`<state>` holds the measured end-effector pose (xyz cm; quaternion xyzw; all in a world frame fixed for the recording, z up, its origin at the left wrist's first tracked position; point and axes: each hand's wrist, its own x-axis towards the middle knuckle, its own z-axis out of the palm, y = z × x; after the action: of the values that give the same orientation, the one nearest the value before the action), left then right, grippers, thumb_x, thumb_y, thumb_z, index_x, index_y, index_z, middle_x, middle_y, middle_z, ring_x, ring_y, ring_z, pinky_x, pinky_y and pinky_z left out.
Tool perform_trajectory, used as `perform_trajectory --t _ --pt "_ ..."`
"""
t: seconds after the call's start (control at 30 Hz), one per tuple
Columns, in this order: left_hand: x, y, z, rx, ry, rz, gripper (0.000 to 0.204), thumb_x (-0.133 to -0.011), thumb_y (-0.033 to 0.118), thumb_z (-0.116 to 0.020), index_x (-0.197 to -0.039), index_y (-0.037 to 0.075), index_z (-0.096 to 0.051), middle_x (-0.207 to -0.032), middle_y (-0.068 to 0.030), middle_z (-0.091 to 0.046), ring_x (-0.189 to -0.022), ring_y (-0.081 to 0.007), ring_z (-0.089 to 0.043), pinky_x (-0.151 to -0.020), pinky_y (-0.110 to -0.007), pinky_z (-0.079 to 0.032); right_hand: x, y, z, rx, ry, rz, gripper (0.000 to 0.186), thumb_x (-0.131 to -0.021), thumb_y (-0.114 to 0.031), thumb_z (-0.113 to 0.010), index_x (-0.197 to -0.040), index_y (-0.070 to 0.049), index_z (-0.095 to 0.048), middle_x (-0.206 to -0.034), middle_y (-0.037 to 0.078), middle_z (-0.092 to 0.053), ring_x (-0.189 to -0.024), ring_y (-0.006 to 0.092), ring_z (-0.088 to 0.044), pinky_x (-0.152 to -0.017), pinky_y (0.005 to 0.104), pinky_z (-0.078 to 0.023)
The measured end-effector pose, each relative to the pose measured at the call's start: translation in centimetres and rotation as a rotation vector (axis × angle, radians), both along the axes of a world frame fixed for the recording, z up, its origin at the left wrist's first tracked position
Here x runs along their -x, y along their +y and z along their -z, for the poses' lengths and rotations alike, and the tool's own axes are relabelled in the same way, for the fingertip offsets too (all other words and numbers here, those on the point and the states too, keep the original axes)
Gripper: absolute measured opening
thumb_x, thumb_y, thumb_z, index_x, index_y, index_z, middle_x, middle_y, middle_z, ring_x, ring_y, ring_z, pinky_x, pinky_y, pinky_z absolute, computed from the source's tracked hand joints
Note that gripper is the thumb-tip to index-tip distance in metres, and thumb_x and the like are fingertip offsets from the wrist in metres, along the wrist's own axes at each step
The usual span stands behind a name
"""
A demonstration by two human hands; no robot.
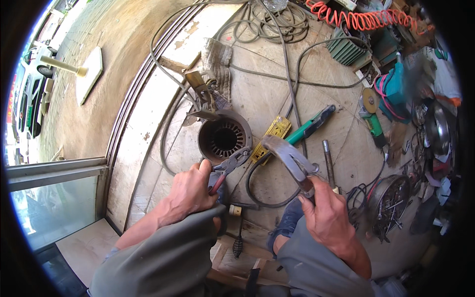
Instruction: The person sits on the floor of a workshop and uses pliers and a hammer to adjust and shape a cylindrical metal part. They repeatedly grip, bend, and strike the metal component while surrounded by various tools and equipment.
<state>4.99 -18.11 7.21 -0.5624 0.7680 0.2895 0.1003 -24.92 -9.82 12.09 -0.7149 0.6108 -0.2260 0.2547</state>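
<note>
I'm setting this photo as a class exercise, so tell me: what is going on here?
A person sits over a cluttered workshop floor. The left hand grips red-handled pliers, whose tips reach the rim of a round motor stator standing on the floor. The right hand holds a hammer raised just right of the stator, its head in the air and not touching it. Cables, a green-handled tool and an angle grinder lie around.

Motor stator [224,140] lies left of the yellow meter [271,136].
</note>
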Motion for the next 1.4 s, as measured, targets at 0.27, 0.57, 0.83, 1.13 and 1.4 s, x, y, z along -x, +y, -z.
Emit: perform_trajectory --t 0.27,0.57,0.83,1.13,1.4 --pt "-0.9 0.1 1.5 0.019 0.093 0.020 0.045 -0.085 0.033 -0.074 -0.100 -0.003 -0.052 -0.088 -0.0296 -0.063 -0.076 -0.0496 -0.066 -0.069 -0.054 -0.054 -2.4 -0.3 -1.1 0.047 0.032 -0.064 0.049 -0.084 -0.007 -0.074 -0.126 0.006 -0.052 -0.085 0.020 -0.060 -0.065 0.0371 -0.065 -0.056 0.0442 -0.052" --pt "-1.1 -0.1 1.4 -0.055 0.093 -0.024 0.047 -0.078 0.029 -0.079 -0.100 -0.002 -0.052 -0.091 -0.0290 -0.064 -0.079 -0.0495 -0.065 -0.074 -0.053 -0.054 -3.6 -0.8 -0.7 -0.064 0.103 -0.096 0.048 -0.085 -0.008 -0.074 -0.126 0.007 -0.052 -0.083 0.020 -0.060 -0.063 0.0369 -0.065 -0.055 0.0450 -0.052" --pt "-1.1 -0.4 1.1 -0.063 0.120 -0.014 0.048 -0.080 0.030 -0.078 -0.099 -0.003 -0.050 -0.090 -0.0302 -0.063 -0.080 -0.0506 -0.064 -0.075 -0.054 -0.053 -4.0 -0.4 -2.1 0.178 0.086 -0.079 0.038 -0.087 -0.009 -0.072 -0.117 0.006 -0.054 -0.082 0.021 -0.061 -0.063 0.0379 -0.066 -0.054 0.0455 -0.053" --pt "-0.9 -0.7 1.0 -0.054 0.094 -0.010 0.050 -0.072 0.025 -0.080 -0.098 -0.002 -0.048 -0.090 -0.0291 -0.064 -0.084 -0.0503 -0.064 -0.077 -0.053 -0.053 -4.4 -1.3 -3.0 0.139 0.101 -0.066 0.027 -0.087 -0.009 -0.073 -0.102 0.003 -0.053 -0.079 0.020 -0.061 -0.061 0.0373 -0.066 -0.053 0.0456 -0.053" --pt "-1.4 -0.4 0.7 -0.099 0.073 0.009 0.049 -0.070 0.022 -0.080 -0.099 -0.002 -0.048 -0.092 -0.0292 -0.064 -0.083 -0.0498 -0.065 -0.076 -0.053 -0.053 -4.9 -2.3 -2.7 -0.194 0.248 -0.097 0.035 -0.088 -0.014 -0.072 -0.109 0.008 -0.054 -0.078 0.021 -0.062 -0.063 0.0363 -0.068 -0.052 0.0456 -0.053"
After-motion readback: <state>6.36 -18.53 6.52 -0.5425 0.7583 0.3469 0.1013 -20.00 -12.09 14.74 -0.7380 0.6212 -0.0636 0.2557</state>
